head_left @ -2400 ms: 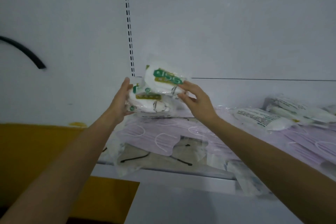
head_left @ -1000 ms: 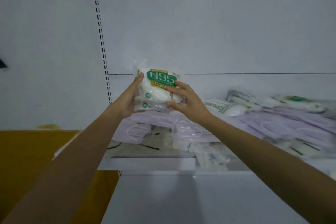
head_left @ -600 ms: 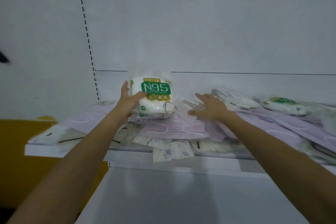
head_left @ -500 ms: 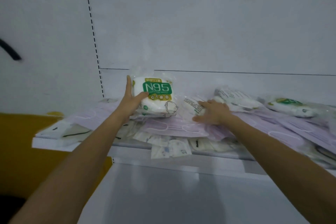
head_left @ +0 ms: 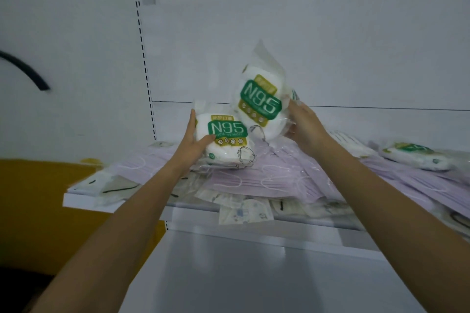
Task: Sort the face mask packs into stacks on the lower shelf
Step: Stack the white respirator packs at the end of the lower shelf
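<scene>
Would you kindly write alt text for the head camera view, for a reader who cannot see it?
The left hand holds a white, green-labelled N95 pack on a pile of lilac mask packs on a white shelf, while the right hand holds a second N95 pack raised and tilted beside it. More packs lie further right.

a white back panel [head_left: 318,33] stands behind; a slotted rail [head_left: 143,58] runs down its left edge; a black cable [head_left: 26,72] curves across the pale wall [head_left: 71,33]; a mustard-yellow surface [head_left: 38,198] lies low left.
</scene>
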### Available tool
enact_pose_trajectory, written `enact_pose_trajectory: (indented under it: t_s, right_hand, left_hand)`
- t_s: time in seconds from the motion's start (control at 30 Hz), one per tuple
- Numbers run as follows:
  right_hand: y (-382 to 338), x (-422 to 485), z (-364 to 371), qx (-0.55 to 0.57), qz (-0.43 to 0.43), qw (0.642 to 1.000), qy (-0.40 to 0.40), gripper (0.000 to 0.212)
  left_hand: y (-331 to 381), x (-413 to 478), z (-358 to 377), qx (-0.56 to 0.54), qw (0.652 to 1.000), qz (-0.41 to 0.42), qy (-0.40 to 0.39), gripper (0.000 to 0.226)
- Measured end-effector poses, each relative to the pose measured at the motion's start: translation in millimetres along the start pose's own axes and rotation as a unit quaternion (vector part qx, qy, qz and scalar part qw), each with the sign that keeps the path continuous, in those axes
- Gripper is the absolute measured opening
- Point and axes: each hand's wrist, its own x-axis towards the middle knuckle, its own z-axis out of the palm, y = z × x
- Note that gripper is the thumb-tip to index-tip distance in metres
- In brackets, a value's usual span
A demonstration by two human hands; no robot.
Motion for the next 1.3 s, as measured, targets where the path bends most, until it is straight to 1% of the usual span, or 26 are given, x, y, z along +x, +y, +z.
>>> enact_pose_trajectory:
  t_s: [0.07,0.13,0.23,0.3,0.33,0.4,0.43,0.5,0.53,0.57,0.6,0.63,0.67,0.73,0.77,0.8,0.83,0.87,0.9,0.93,0.97,1.0,1.07,1.1,1.23,1.3]
  right_hand:
    - [-1,1,8,0.015,0.031,0.998,-0.051,0.030]
    - [6,1,14,0.007,0.074,0.994,-0.081,0.033]
    - [26,4,21,-0.007,0.152,0.986,-0.068,0.045]
    - [33,6,28,0.027,0.166,0.985,-0.048,0.053]
    - [34,6,31,0.062,0.166,0.983,-0.050,0.059]
    - [32,5,31,0.098,0.159,0.979,-0.082,0.065]
    - [29,3,32,0.094,0.147,0.979,-0.102,0.062]
    - [26,4,33,0.074,0.128,0.982,-0.118,0.050]
    - [27,6,34,0.046,0.121,0.984,-0.119,0.041]
    - [29,7,36,-0.006,0.109,0.988,-0.105,0.034]
    - [32,8,39,-0.075,0.099,0.988,-0.088,0.035]
    - [38,11,39,-0.143,0.092,0.982,-0.077,0.041]
    - [43,12,40,-0.180,0.098,0.976,-0.077,0.048]
    - [50,12,44,-0.172,0.134,0.971,-0.095,0.059]
    - [54,13,45,-0.150,0.154,0.970,-0.116,0.058]
    - [55,13,48,-0.133,0.163,0.968,-0.137,0.050]
    - [56,12,50,-0.123,0.162,0.966,-0.158,0.038]
    - [57,11,52,-0.114,0.158,0.967,-0.165,0.034]
    - [61,13,51,-0.101,0.155,0.969,-0.163,0.040]
    - [63,13,52,-0.083,0.158,0.971,-0.163,0.053]
    - [66,13,52,-0.066,0.162,0.970,-0.168,0.062]
    - [66,12,54,-0.055,0.158,0.969,-0.179,0.060]
    - [63,8,57,-0.051,0.139,0.969,-0.200,0.038]
    - [59,5,59,-0.049,0.133,0.969,-0.202,0.033]
    - [38,-12,61,-0.023,0.085,0.976,-0.199,0.046]
    - [27,-27,61,-0.005,0.077,0.977,-0.198,0.039]
  left_hand:
    - [-2,1,-2,-0.002,1.000,-0.005,-0.001,0.084]
    - [-3,1,-6,0.001,1.000,-0.004,0.002,0.083]
    - [-6,2,-14,-0.003,1.000,-0.007,-0.008,0.083]
    - [-7,2,-18,-0.007,1.000,-0.010,-0.011,0.081]
    - [-8,2,-20,-0.012,1.000,-0.012,-0.014,0.080]
    - [-10,2,-20,-0.021,0.999,-0.016,-0.017,0.079]
    - [-11,2,-21,-0.024,0.999,-0.017,-0.017,0.078]
    - [-13,3,-24,-0.032,0.999,-0.021,-0.022,0.077]
    - [-14,4,-26,-0.041,0.998,-0.025,-0.027,0.077]
    - [-14,3,-27,-0.052,0.998,-0.026,-0.030,0.076]
    - [-15,3,-27,-0.066,0.997,-0.024,-0.033,0.076]
    - [-16,3,-28,-0.081,0.996,-0.024,-0.035,0.075]
    - [-16,3,-28,-0.092,0.995,-0.027,-0.039,0.074]
    - [-18,7,-30,-0.092,0.994,-0.037,-0.045,0.073]
    - [-18,8,-32,-0.092,0.993,-0.051,-0.053,0.078]
    - [-17,11,-35,-0.093,0.990,-0.073,-0.073,0.090]
    - [-16,14,-39,-0.090,0.986,-0.095,-0.100,0.109]
    - [-13,15,-42,-0.069,0.984,-0.114,-0.122,0.122]
    - [-11,15,-44,-0.047,0.983,-0.122,-0.129,0.128]
    - [-10,16,-47,-0.033,0.982,-0.124,-0.140,0.128]
    - [-9,16,-48,-0.024,0.981,-0.127,-0.144,0.123]
    - [-7,14,-46,-0.028,0.982,-0.117,-0.143,0.108]
    - [-4,14,-45,-0.047,0.985,-0.096,-0.133,0.079]
    - [-1,13,-44,-0.067,0.986,-0.087,-0.125,0.072]
    - [19,-7,-41,-0.093,0.987,-0.039,-0.123,0.051]
    - [30,-23,-39,-0.113,0.986,-0.019,-0.122,0.045]
